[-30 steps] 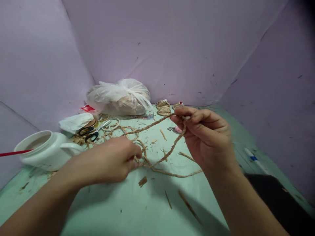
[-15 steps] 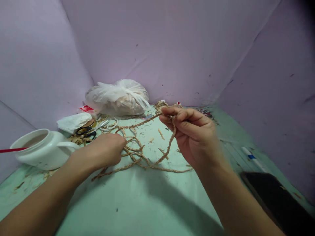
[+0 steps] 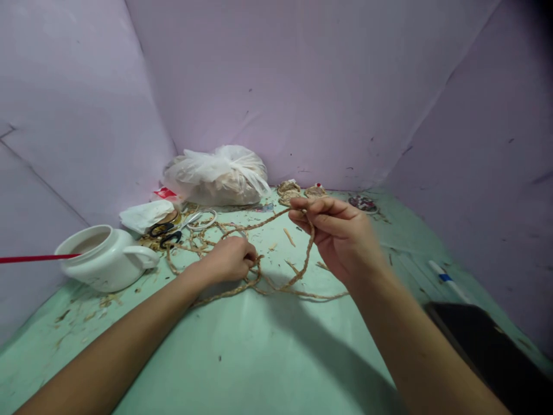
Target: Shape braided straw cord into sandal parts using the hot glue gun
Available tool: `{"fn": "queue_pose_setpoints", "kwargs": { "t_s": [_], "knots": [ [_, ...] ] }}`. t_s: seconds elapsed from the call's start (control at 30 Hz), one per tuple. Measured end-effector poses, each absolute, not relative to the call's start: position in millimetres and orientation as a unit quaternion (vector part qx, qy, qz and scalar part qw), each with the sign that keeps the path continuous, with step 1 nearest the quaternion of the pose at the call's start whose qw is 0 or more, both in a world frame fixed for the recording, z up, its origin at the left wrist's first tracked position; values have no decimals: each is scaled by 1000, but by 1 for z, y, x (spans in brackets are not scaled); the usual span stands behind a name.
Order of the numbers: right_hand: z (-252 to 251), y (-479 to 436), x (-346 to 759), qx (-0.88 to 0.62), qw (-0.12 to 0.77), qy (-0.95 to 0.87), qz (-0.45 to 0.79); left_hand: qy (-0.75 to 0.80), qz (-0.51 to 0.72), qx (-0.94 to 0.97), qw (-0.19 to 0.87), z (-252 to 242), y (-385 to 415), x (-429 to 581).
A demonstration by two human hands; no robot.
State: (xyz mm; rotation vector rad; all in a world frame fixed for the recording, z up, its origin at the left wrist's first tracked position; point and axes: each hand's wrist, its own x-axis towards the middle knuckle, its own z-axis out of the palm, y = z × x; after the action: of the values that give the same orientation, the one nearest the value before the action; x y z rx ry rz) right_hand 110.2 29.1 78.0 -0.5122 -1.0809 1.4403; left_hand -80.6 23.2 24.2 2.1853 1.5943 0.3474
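A long braided straw rope [image 3: 242, 288] lies in loose loops on the green table [image 3: 242, 357]. My right hand [image 3: 337, 233] is raised above the table with its fingers pinched on a stretch of the rope, which hangs down from it. My left hand [image 3: 228, 259] rests low on the table, fingers curled round the rope where the loops tangle. A taut length of rope runs between the two hands.
A white pot [image 3: 103, 265] with a red stick stands at the left. Black-handled scissors [image 3: 166, 236], a tissue [image 3: 144, 214], a tied plastic bag [image 3: 218, 176] and small woven coils [image 3: 288, 190] sit at the back. A dark slab [image 3: 488, 346] and a pen [image 3: 447, 281] lie at the right.
My left hand has slid farther out along the table with the rope. My right hand has lowered a little, still pinching the rope. The view has shifted slightly.
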Motion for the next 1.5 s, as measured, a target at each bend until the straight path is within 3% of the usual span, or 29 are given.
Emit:
{"fn": "queue_pose_setpoints", "kwargs": {
  "t_s": [0.13,0.23,0.43,0.73,1.03,1.27,1.5],
  "knots": [
    [53,49,109,-314,577,-472,587,538,221,751,313,31,28,-88],
    [29,61,109,-456,481,-553,504,505,281,707,407,44,26,-95],
    [9,55,102,-549,320,-657,405,459,381,624,505,60,22,-109],
    [43,27,98,-551,84,-789,258,444,432,574,535,69,20,-114],
    [72,-1,103,-507,-104,-839,166,466,501,538,493,99,7,-122],
    [74,-22,92,-498,-139,-848,114,462,531,540,461,114,-3,-119],
    [76,-45,102,-530,-62,-825,187,466,564,542,412,115,1,-114]
  ]
}}
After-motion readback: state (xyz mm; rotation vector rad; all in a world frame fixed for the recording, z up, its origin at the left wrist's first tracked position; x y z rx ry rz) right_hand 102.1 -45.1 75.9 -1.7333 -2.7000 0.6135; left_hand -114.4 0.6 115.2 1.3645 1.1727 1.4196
